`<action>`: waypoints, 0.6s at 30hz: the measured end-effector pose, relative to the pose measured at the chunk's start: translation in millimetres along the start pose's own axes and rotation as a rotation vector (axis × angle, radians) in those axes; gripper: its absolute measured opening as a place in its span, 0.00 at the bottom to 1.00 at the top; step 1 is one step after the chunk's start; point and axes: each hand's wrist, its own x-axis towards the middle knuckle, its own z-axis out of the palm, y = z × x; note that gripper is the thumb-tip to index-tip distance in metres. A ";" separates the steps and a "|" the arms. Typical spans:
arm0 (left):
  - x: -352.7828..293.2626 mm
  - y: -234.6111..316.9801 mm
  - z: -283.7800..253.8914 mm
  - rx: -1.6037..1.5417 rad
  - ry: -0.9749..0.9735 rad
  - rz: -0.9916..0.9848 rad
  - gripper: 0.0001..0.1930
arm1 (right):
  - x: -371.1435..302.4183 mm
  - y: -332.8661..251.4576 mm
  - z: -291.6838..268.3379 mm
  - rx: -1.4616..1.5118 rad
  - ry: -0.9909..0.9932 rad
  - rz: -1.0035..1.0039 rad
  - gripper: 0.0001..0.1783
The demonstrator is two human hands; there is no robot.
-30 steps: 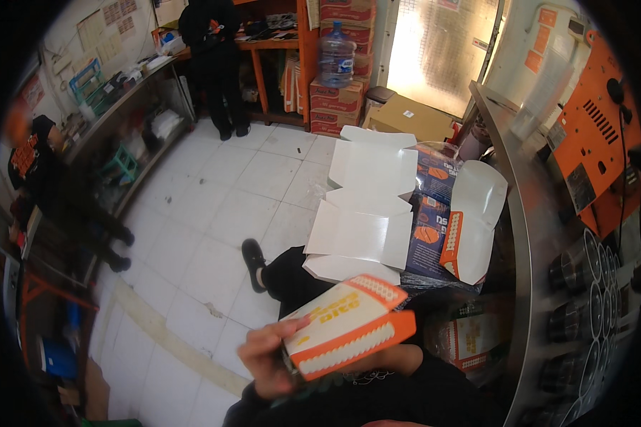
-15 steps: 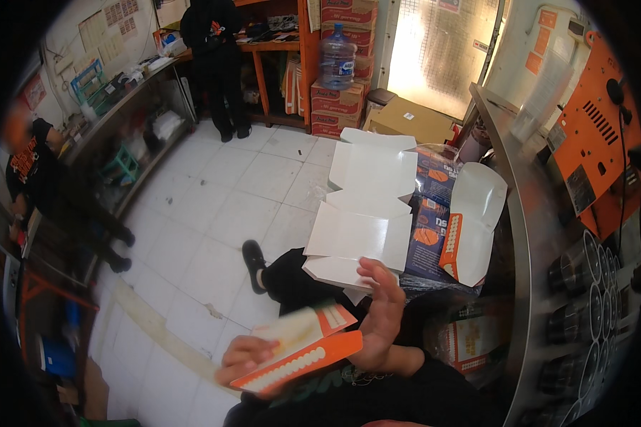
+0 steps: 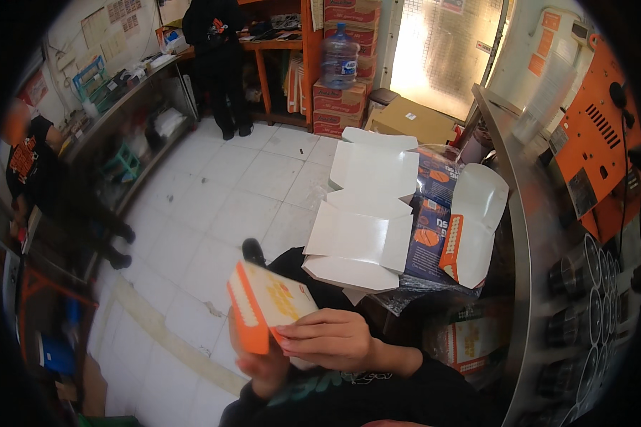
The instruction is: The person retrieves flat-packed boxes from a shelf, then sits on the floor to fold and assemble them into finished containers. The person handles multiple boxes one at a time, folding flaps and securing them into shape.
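A small orange-and-cream paper food box [image 3: 283, 293] with yellow print is tilted in front of my body, between my two hands. My right hand [image 3: 335, 337] is closed on its lower right part, fingers laid together along the edge. At its lower left, my left hand [image 3: 262, 370] supports the box; motion blurs it and the box hides some fingers. Beyond my hands, unfolded cardboard box blanks [image 3: 360, 228] lie white side up on a stack. Beside them rests a partly folded blank [image 3: 481, 192] with an orange panel. Dark blue printed packaging [image 3: 429, 238] shows between them.
A steel counter [image 3: 516, 185] runs along my right, holding several black cups [image 3: 566, 320]. Plastic-wrapped cartons [image 3: 470, 341] sit below it. A water jug [image 3: 340, 57] stands on stacked red boxes. One person [image 3: 217, 64] stands at the back, another [image 3: 39, 164] at the left.
The food box has turned upright and shifted up and left. My right hand has gone from raised, fingers apart, to closed on it. My left hand has moved lower, partly behind the box.
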 end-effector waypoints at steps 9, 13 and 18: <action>6.0 -4.1 -7.5 0.794 -0.203 0.452 0.08 | -3.5 -1.0 -8.3 0.006 0.303 0.081 0.18; -3.8 -12.4 -9.4 0.952 -0.283 0.481 0.09 | -1.6 -1.1 -13.3 -0.093 0.295 0.119 0.17; -9.1 -10.2 -2.8 0.925 -0.263 0.409 0.16 | -2.4 1.6 -16.1 -0.050 0.251 0.144 0.17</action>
